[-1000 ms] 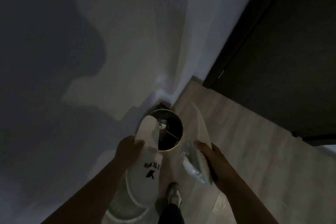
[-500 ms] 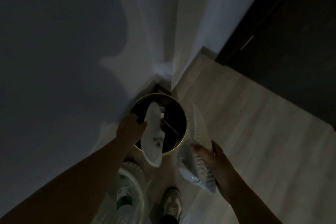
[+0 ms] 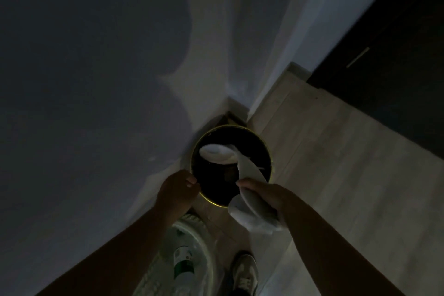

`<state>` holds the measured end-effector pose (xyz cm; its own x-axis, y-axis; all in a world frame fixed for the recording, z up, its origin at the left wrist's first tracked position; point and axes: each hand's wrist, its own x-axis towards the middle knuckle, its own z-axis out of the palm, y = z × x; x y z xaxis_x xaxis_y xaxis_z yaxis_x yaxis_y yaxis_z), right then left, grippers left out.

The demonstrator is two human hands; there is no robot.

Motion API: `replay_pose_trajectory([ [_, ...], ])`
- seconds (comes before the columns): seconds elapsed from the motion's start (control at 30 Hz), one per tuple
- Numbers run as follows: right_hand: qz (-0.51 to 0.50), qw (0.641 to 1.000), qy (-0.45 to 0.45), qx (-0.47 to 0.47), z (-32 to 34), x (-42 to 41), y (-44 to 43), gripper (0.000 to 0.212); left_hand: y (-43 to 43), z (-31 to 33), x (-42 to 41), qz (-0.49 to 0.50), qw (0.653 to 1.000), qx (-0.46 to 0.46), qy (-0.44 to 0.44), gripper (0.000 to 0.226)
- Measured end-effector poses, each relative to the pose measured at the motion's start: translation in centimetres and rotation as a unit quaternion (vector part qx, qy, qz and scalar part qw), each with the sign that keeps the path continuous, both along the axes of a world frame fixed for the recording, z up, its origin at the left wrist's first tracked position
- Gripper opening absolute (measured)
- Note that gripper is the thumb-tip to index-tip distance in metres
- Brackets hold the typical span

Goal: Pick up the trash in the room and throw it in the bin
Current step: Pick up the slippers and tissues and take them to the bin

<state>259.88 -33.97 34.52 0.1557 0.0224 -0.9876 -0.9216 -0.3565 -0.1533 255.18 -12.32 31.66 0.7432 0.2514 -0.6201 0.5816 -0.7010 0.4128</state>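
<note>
Over the bin (image 3: 269, 156) in the corner, your right hand (image 3: 264, 193) grasps a white slipper (image 3: 249, 172), with fingers and thumb wrapped tight round its middle. The slipper's front end slants up past the near rim and over the dark opening. Its back end bulges out below your hand, above the floor (image 3: 336, 175).

A second slipper (image 3: 217, 154) lies inside the bin, sideways against the far left wall and clear of both hands. Its right end meets the tip of the one you hold, though the dim light hides whether they touch.

Your left hand (image 3: 177, 191) holds nothing. Its fingers (image 3: 192, 179) are loosely curled just outside the bin's near-left rim; you cannot tell whether they rest on the rim or hang beside it.

Below your left forearm sits a round white tub (image 3: 191, 220) with a green bottle (image 3: 183, 263) lying in it. Your shoe (image 3: 245, 271) stands just right of it.
</note>
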Motion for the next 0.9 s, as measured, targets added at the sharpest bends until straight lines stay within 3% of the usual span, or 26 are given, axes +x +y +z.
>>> replay_pose_trajectory([
  [0.1,0.013,1.000,0.023,0.015,-0.9,1.1,1.9,0.058,1.3,-0.3,-1.0,-0.008,1.000,0.009,-0.008,0.005],
  [0.17,0.043,0.999,-0.023,-0.018,-1.9,1.7,3.4,0.063,2.1,-0.6,-1.6,-0.015,1.000,0.019,-0.018,0.009],
  [0.3,-0.027,0.979,-0.175,-0.099,-7.0,2.1,4.1,0.113,3.1,-0.6,-2.6,0.031,0.999,0.020,-0.039,0.006],
  [0.37,-0.062,0.965,-0.216,-0.133,-6.7,2.0,4.6,0.116,3.5,-0.4,-2.9,0.045,0.998,0.006,-0.037,0.012],
  [0.47,-0.034,0.958,-0.245,-0.144,-3.9,0.4,5.0,0.086,4.0,0.2,-3.4,0.054,0.998,-0.013,-0.037,0.014],
  [0.6,0.138,0.948,-0.249,-0.142,-2.7,-1.8,3.6,0.023,4.1,1.9,-4.1,0.003,0.998,0.003,-0.070,0.021],
  [0.73,0.289,0.894,-0.299,-0.167,0.9,-3.3,2.4,0.035,4.3,5.2,-4.4,-0.037,0.997,0.006,-0.062,0.008],
  [0.9,0.428,0.815,-0.339,-0.194,10.3,-3.6,1.8,0.042,4.5,12.7,-3.7,-0.112,0.987,0.049,-0.107,0.019],
])
